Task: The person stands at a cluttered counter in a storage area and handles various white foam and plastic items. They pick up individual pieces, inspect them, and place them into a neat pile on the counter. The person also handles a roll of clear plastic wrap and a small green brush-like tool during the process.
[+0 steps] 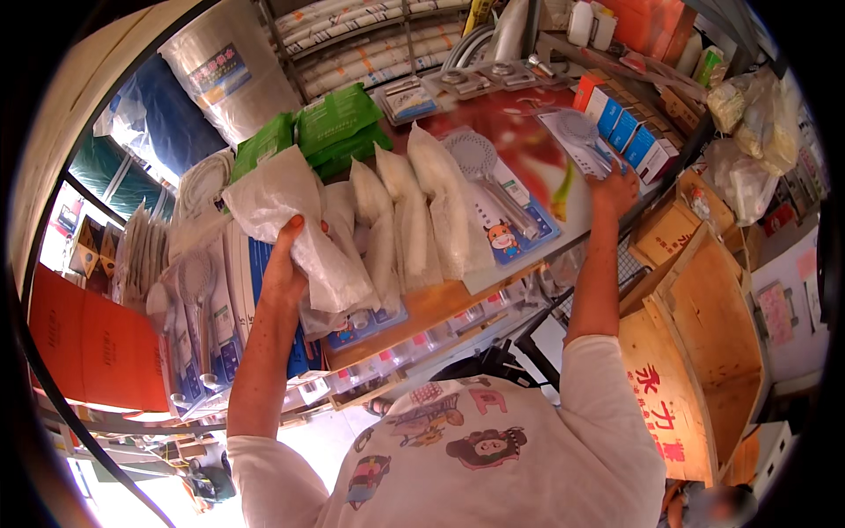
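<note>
My left hand (290, 257) grips a bubble-wrapped packet (277, 191), thumb on top, at the left end of a row of similar packets. The nearest of these wrapped packets (445, 204) lie side by side on the table, their contents blurred by the wrap. A hand shower on a printed card (472, 155) lies uncovered to the right of the row. Further right, my right hand (615, 188) has its fingers closed around the handle end of another carded hand shower (575, 127), which rests on the red-patterned tabletop (521, 109).
Green packets (340, 122) lie behind the row. Small boxes (624, 132) line the right edge, near wooden crates (700, 350). More carded hand showers (196, 284) and an orange box (96, 343) stand left. Wrapped pipes (370, 56) fill a rack behind.
</note>
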A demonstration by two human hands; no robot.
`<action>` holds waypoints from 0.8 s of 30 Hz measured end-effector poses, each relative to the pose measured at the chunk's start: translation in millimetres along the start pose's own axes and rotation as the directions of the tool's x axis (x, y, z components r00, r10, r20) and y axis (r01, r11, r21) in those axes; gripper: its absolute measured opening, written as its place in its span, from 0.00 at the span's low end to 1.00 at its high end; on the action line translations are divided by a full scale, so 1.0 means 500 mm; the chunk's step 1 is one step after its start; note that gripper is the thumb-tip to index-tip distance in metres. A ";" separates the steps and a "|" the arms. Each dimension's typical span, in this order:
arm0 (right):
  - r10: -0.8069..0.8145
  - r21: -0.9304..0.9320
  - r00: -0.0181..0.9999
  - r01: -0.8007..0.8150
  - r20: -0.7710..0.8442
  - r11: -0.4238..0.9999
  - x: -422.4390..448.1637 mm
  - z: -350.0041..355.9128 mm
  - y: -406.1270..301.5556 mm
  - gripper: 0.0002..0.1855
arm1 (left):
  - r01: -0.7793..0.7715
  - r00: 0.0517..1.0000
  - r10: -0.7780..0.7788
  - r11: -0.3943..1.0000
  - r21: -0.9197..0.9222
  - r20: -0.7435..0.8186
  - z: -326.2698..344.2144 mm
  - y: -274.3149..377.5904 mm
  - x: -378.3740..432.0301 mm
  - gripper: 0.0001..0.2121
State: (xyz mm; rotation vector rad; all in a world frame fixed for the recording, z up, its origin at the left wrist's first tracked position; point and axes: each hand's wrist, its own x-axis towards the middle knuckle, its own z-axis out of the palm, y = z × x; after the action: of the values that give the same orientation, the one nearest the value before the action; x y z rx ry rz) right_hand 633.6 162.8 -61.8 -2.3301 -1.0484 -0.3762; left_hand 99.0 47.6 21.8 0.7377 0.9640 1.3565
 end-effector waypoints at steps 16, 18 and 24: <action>0.007 -0.067 0.988 -0.018 -0.152 0.998 0.015 0.031 0.019 0.36 | 0.009 1.000 -0.009 0.999 0.043 -0.013 -0.004 -0.004 0.003 0.25; 0.001 -0.067 0.988 -0.011 -0.152 0.998 0.014 0.030 0.018 0.36 | 0.009 1.000 -0.008 0.999 0.043 -0.010 -0.006 -0.004 0.002 0.25; -0.015 -0.077 0.984 0.001 -0.179 0.997 0.017 0.030 0.023 0.35 | 0.012 0.999 -0.012 1.000 -0.001 -0.042 0.009 0.000 0.000 0.26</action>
State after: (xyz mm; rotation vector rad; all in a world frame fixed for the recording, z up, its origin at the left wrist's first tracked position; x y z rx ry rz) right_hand 648.2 170.4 -74.3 -2.3086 -0.9712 -0.6276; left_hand 103.3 47.8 23.7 0.7045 1.0000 1.3660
